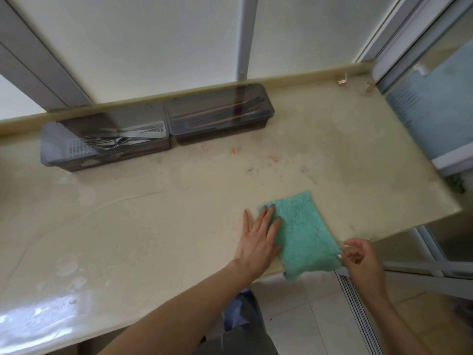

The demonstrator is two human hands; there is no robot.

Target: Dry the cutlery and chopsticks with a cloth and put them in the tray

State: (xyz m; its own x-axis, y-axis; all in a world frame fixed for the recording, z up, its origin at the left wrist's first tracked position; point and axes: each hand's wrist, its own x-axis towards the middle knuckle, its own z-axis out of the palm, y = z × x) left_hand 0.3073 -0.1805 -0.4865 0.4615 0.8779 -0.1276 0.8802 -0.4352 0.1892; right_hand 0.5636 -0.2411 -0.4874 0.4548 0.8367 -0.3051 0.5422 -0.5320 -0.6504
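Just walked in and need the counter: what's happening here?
A person handles a green cloth at the counter's near edge: the left hand presses flat on it, the right hand pinches its near corner. Behind, forks lie in the left tray and chopsticks in the right tray. Neither hand holds a utensil.
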